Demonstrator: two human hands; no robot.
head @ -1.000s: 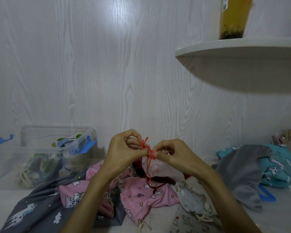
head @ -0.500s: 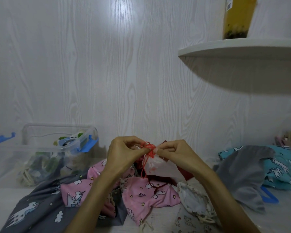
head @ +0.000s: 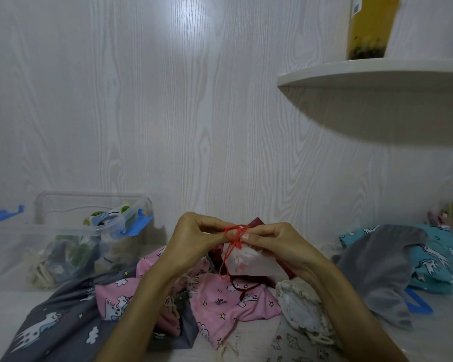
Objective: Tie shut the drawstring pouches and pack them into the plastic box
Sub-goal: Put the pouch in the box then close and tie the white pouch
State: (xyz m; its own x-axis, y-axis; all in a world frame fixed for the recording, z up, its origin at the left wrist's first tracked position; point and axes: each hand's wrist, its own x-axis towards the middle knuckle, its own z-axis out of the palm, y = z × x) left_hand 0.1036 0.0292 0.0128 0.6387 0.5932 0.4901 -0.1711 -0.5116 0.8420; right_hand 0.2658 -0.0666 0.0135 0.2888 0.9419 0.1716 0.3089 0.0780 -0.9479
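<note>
Pouch (head: pixel 249 262), white with red cord (head: pixel 234 232), held up mid-frame over the heap of loose pouches, between both hands. Left hand (head: pixel 194 237) and right hand (head: pixel 275 240) each pinch the cord at the pouch neck, fingertips nearly touching. Since a second ago the upright cord end has dropped into a small loop at the neck, and both hands have sunk a little; looks like the knot is being formed, not yet pulled tight. Cord tail hangs below. Box (head: pixel 89 239) sits well left, open, already holding tied pouches. This one probably goes in next.
</note>
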